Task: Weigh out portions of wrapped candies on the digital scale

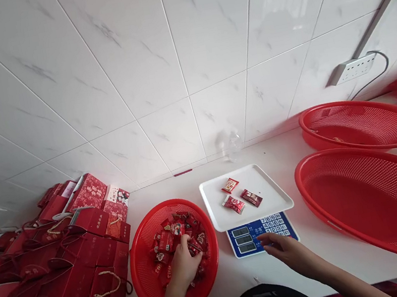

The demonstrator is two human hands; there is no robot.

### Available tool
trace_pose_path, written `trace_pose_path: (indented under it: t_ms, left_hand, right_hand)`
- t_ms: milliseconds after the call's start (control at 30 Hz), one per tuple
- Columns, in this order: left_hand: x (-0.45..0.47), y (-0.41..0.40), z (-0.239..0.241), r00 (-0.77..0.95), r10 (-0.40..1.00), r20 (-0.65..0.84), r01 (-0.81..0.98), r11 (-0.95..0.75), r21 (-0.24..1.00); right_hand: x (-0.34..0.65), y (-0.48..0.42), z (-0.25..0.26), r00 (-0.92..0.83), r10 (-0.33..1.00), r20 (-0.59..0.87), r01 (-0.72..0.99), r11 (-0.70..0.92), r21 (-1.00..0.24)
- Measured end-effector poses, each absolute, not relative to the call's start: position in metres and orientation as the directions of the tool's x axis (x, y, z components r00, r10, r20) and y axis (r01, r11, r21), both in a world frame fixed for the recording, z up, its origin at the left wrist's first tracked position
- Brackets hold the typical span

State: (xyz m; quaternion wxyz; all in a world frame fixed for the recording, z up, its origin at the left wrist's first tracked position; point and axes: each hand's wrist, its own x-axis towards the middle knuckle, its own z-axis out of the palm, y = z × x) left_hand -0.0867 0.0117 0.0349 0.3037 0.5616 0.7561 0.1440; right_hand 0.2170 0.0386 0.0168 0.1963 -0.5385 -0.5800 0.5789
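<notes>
My left hand (186, 262) reaches into a round red basket (142, 281) of red-wrapped candies (165, 241). Its thumb and fingers are closed around a wrapped candy, which the hand partly hides. Over the lower edge of a digital scale's blue keypad panel (262, 247), my right hand (282, 249) hovers with its fingers stretched out, holding nothing. Three small packets lie on the scale's white tray (269, 202): a red and cream one (230, 185), a pinkish red one (233, 204) and a dark red one (252, 198).
Red gift boxes with rope handles (107, 282) crowd the left side. Two large oval red baskets (354, 203) stand at the right. A clear plastic object (234, 146) is by the tiled wall, and a power strip (355, 68) is mounted at right.
</notes>
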Motion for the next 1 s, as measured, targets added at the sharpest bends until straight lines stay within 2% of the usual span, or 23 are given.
trace_pose_path:
  t_ms: [167, 300, 400, 500, 600, 767, 1000]
  left_hand:
    - [-0.058, 0.015, 0.063, -0.121, 0.984, -0.134, 0.689, 0.181, 0.702]
    - [-0.033, 0.021, 0.077, -0.075, 0.997, -0.005, 0.627, 0.051, 0.777]
    - [-0.010, 0.026, 0.084, -0.018, 1.000, 0.005, 0.523, 0.005, 0.852]
    - [0.013, 0.028, 0.089, 0.094, 0.991, -0.099, 0.371, 0.058, 0.927]
    - [0.026, 0.026, 0.090, 0.197, 0.974, -0.112, 0.339, 0.040, 0.940]
    - [0.026, 0.024, 0.087, 0.245, 0.967, -0.074, 0.413, -0.035, 0.910]
    - [0.022, 0.025, 0.079, 0.229, 0.969, -0.097, 0.351, 0.011, 0.936]
  right_hand:
    - [0.199, 0.035, 0.028, -0.424, 0.788, -0.446, 0.270, -0.360, -0.893]
    - [0.183, 0.032, 0.038, -0.489, 0.693, -0.530, 0.077, -0.570, -0.818]
    - [0.172, 0.032, 0.041, -0.582, 0.612, -0.535, -0.185, -0.740, -0.646]
    - [0.163, 0.034, 0.043, -0.691, 0.526, -0.496, -0.339, -0.841, -0.421]
    - [0.162, 0.037, 0.047, -0.709, 0.511, -0.487, -0.399, -0.859, -0.321]
    - [0.172, 0.039, 0.046, -0.679, 0.538, -0.499, -0.431, -0.843, -0.322]
    - [0.176, 0.042, 0.037, -0.653, 0.527, -0.544, -0.444, -0.848, -0.290]
